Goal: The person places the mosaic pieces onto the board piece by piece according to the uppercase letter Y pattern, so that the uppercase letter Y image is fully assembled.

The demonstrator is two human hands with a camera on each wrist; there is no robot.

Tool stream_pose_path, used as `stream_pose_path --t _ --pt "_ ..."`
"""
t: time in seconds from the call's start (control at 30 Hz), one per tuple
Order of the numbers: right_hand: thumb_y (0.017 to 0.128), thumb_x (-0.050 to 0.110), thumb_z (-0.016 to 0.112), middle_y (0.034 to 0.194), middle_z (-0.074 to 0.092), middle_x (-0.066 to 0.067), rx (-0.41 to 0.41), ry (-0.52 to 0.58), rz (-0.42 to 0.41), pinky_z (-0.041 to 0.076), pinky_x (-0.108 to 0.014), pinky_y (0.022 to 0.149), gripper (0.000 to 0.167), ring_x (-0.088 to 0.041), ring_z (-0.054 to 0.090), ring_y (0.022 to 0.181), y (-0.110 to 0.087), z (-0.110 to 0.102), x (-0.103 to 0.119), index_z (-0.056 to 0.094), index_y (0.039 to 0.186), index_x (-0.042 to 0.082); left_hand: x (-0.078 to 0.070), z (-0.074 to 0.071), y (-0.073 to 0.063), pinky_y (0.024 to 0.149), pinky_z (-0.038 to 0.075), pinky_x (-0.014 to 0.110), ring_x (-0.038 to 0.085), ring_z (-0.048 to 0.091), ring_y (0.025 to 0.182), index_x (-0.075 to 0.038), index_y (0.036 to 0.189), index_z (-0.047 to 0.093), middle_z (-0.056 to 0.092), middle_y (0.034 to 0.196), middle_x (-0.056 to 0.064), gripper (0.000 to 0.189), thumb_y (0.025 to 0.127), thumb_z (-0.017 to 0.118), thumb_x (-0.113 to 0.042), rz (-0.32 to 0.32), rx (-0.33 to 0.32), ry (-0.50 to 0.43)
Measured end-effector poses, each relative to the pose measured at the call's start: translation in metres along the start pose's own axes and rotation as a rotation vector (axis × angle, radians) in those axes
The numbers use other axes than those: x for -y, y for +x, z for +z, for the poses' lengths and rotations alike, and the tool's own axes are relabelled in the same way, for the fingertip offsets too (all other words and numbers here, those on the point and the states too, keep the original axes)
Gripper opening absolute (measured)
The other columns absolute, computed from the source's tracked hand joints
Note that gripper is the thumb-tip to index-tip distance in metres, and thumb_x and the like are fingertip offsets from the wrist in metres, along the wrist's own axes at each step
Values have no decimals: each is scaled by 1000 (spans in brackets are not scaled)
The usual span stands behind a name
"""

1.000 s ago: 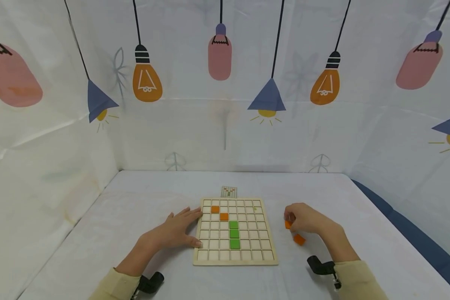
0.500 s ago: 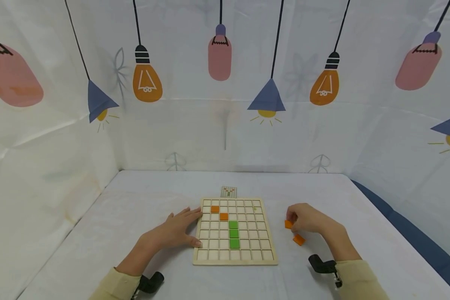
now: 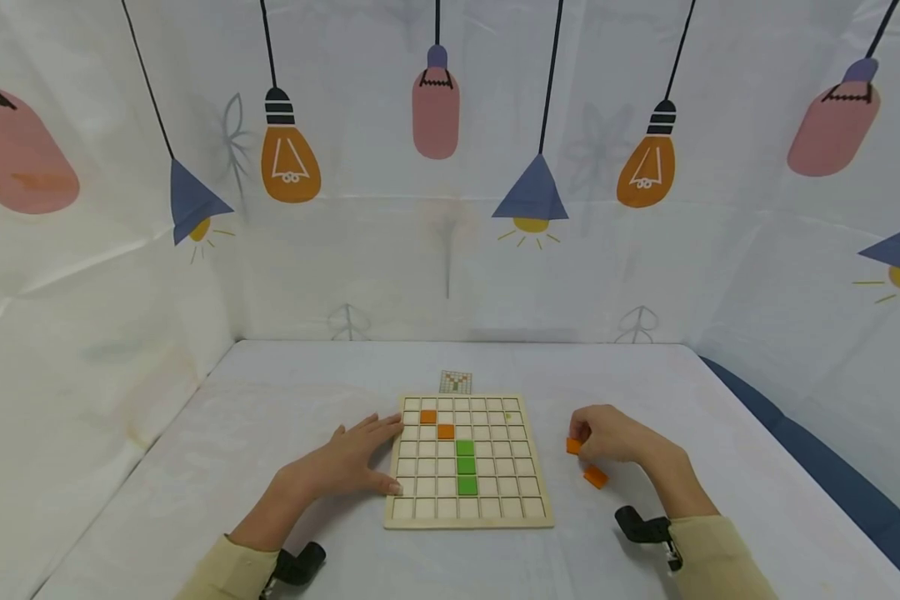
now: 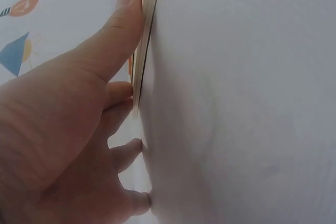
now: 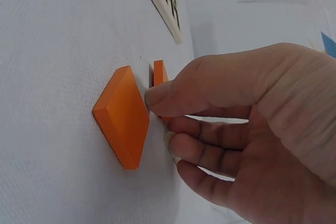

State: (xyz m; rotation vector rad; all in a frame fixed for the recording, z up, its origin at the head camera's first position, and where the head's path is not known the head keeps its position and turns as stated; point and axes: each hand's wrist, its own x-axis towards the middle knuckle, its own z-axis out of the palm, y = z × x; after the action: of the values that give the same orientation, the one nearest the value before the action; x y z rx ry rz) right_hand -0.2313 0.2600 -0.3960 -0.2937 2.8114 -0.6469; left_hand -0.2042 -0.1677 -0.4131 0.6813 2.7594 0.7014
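A pale wooden grid board [image 3: 492,514] lies in the middle of the table in the head view. Two orange tiles [image 3: 446,432] and a column of three green tiles [image 3: 466,466] sit in its cells. My left hand [image 3: 345,462] rests along the board's left side, fingers spread and thumb on the rim. Right of the board, my right hand [image 3: 615,435] pinches a loose orange tile [image 3: 573,447] at the tabletop, the thumb covering part of it. Another loose orange tile [image 5: 125,119] lies flat just nearer, apart from the fingers.
A small printed pattern card [image 3: 456,382] lies against the board's far edge. White cloth with lamp drawings hangs behind the table [image 3: 300,375] and at both sides. Each wrist carries a black camera mount [image 3: 642,527].
Both hands keep almost the same places. The whole head view has shifted slightly; the tiles on the board are unchanged.
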Motion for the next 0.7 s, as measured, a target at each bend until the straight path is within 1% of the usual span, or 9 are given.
stream_pose_path --t 0.2,0.4,0.7 --pt "69 4 78 84 61 -2 2 3 9 46 -31 63 25 -18 53 73 1 0 0 65 89 11 1 0 1 115 6 76 37 16 155 -16 155 37 32 163 2 101 73 81 -56 1 1 8" --pt "69 5 79 85 60 -3 0 2 26 46 -31 64 26 -19 52 75 0 0 3 65 89 11 2 1 0 115 6 76 36 15 155 -17 155 37 32 163 1 101 73 81 -57 4 4 9" --pt "67 2 77 85 57 -5 -12 29 30 44 -31 63 26 -20 51 75 4 4 1 62 87 10 3 2 1 114 5 77 37 16 155 -17 155 37 33 163 2 101 73 81 -57 4 -1 0"
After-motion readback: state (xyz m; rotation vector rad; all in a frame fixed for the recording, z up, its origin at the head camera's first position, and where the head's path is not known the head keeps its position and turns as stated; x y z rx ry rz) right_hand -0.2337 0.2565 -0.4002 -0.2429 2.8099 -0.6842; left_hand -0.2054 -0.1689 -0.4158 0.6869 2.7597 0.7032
